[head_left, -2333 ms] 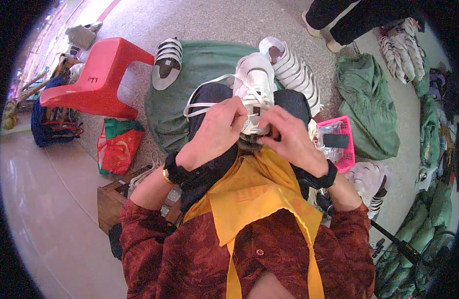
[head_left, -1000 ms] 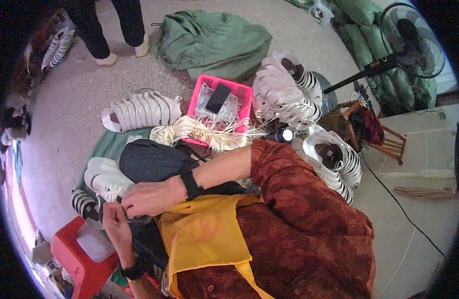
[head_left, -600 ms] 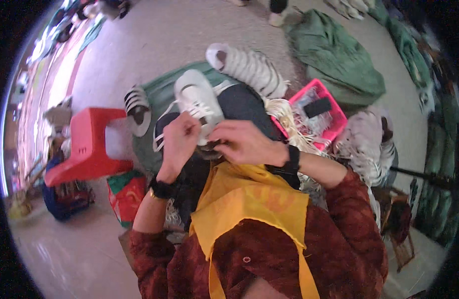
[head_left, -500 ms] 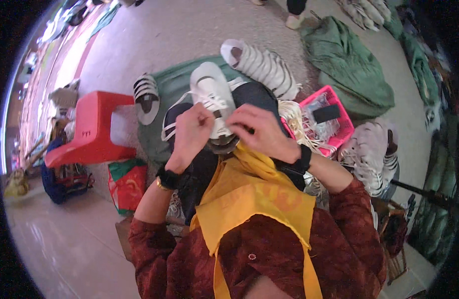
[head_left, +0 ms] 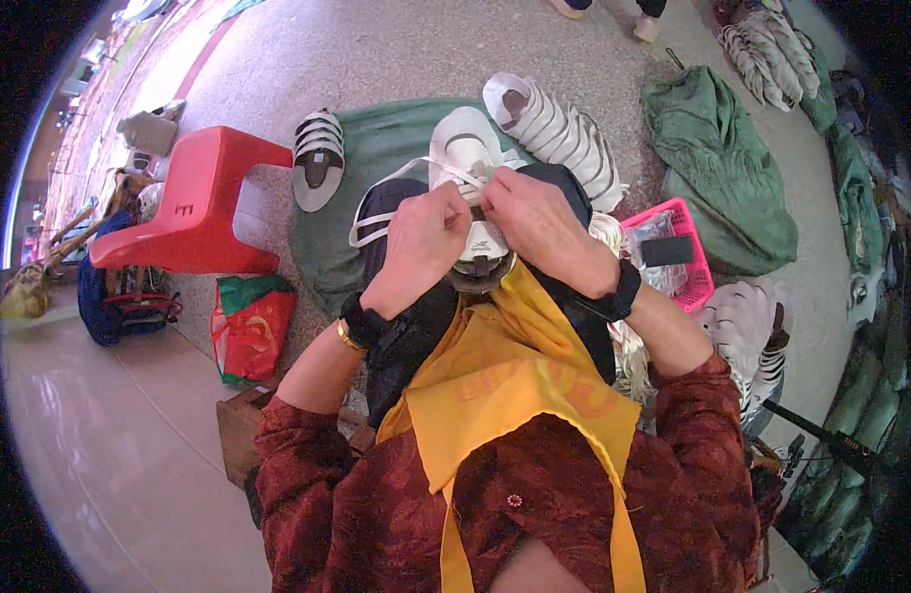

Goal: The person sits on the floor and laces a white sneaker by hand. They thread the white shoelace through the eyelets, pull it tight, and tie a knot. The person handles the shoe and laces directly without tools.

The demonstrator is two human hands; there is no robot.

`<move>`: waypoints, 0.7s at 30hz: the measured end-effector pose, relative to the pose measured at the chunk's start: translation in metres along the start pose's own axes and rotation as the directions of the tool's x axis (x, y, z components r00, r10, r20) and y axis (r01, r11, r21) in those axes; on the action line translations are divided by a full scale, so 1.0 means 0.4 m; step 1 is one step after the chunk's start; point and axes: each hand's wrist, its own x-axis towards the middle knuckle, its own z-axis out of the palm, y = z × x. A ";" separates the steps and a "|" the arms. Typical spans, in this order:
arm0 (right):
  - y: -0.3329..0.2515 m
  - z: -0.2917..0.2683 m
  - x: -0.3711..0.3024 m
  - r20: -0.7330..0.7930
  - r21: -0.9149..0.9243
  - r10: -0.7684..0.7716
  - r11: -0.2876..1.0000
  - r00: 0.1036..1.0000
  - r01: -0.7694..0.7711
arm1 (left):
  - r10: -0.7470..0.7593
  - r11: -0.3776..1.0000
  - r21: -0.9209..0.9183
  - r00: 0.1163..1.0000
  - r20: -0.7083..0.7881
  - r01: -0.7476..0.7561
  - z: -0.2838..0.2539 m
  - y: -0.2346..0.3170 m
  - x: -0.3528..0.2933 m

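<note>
- Our left hand [head_left: 423,240] is curled over the near end of a white shoe [head_left: 469,178], fingers together and pinched on a white lace [head_left: 391,190] at the shoe's middle.
- Our right hand [head_left: 537,227] meets it from the other side; its fingertips [head_left: 492,203] are pressed together on the same lace, right against the left fingertips.
- The shoe sits on our lap, toe pointing away from the fingers and heel under our palms.
- From the left fingers the lace loops outward to the left and back toward the wrist, hanging free over the dark trousers [head_left: 416,326].
- Under both hands, a yellow apron [head_left: 505,381] runs down from the shoe's heel toward our chest.
- Just beyond the right fingertips, a row of white shoes [head_left: 564,138] lies on a green cloth [head_left: 396,148].
- Beyond the left fingers and further left, one striped shoe [head_left: 318,163] lies alone on the cloth's edge.
- Right of our right wrist sits a pink basket [head_left: 688,287], with a dark block inside.
- Well left of the left hand stands a red stool [head_left: 193,203]; nearer us, below it, a red and green bag [head_left: 250,326].
- Far right of the right hand, a green sack [head_left: 722,168] lies on the floor.
</note>
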 end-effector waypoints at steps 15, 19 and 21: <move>-0.021 -0.026 0.019 0.120 -0.234 -0.084 0.966 0.989 0.111 | 0.035 0.999 -0.025 0.998 0.054 -0.034 -0.035 0.019 -0.005; 0.014 -0.079 -0.013 0.118 -0.261 -0.100 0.957 0.988 0.128 | 0.073 0.997 -0.019 0.996 0.051 -0.072 -0.062 -0.002 0.005; 0.028 -0.108 -0.027 0.151 -0.052 0.056 0.997 0.987 -0.049 | 0.075 0.997 0.021 0.995 0.069 -0.077 -0.088 -0.010 0.004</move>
